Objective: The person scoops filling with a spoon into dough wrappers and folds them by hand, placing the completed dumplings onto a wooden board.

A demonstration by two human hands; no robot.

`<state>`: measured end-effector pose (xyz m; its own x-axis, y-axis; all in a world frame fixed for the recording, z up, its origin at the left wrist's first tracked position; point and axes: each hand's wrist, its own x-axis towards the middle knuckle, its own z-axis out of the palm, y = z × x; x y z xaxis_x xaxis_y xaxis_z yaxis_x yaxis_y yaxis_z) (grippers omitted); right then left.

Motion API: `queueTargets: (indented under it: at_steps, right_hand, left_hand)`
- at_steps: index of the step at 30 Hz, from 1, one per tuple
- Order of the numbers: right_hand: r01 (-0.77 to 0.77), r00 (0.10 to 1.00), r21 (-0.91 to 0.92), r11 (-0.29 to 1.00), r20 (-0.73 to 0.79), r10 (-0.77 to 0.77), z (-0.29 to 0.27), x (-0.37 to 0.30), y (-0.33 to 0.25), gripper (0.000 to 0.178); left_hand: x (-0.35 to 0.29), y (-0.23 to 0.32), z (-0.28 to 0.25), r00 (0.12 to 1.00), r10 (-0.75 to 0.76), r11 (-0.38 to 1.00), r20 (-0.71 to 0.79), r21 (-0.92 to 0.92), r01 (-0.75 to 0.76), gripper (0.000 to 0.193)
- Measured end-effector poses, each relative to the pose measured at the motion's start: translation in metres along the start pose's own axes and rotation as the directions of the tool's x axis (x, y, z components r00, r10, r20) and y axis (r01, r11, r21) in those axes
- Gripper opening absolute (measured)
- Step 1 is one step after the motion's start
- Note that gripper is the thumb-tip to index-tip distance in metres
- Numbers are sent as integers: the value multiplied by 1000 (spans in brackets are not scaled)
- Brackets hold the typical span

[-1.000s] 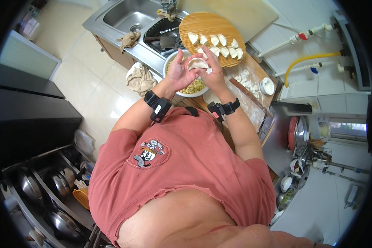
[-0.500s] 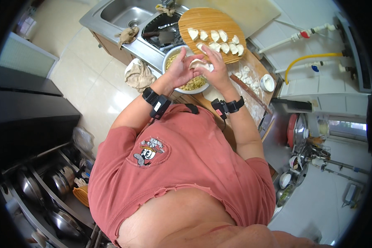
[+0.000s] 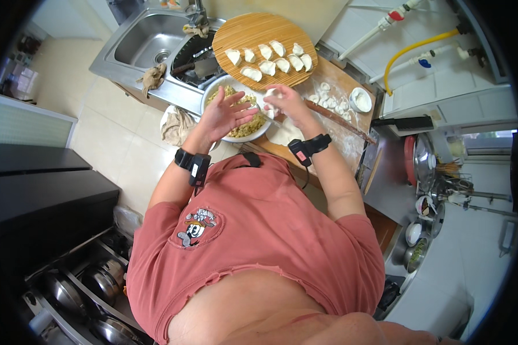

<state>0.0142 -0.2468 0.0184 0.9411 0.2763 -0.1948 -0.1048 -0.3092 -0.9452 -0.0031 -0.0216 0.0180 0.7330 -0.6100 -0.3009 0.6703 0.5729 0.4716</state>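
My left hand (image 3: 227,117) is open, palm up with fingers spread, over the left part of a white bowl (image 3: 205,103) of chopped yellow-green filling (image 3: 252,127). My right hand (image 3: 292,107) pinches a white dumpling (image 3: 271,103) above the bowl's right side; the fingers partly cover it. Just beyond, several folded dumplings (image 3: 266,68) lie in rows on a round bamboo board (image 3: 259,29). Flat pale dough (image 3: 282,134) sits on the worktop below my right hand.
Right of my right hand lie a wooden rolling pin (image 3: 341,119), small dough pieces (image 3: 327,102) and a little bowl of flour (image 3: 360,100). A steel sink (image 3: 141,43) stands at the far left, with a cloth (image 3: 152,78) on its edge. Another cloth (image 3: 178,127) hangs nearer.
My hands have moved apart. My left hand has let go and opened, while the dumpling stays in my right hand. The head view has shifted, moving the scene left.
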Motion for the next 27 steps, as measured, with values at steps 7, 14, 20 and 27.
queueTargets:
  at_steps: [7,14,20,27]
  right_hand:
    - [-78,994,681,728,-1,107,-129,38,16,20]
    - [-46,955,108,993,-288,75,-223,149,43,21]
    - [-252,940,-291,923,-301,162,-203,185,48,32]
    - [-214,953,-322,922,-277,125,-211,183,58,42]
  left_hand:
    - [-15,9,-6,987,131,983,-90,-116,-142,61]
    - [-2,-3,0,961,209,959,-183,-155,-238,59]
    - [-6,-19,-1,919,217,938,-329,-192,-290,57]
    - [-15,-24,-18,905,240,927,-350,-194,-321,56]
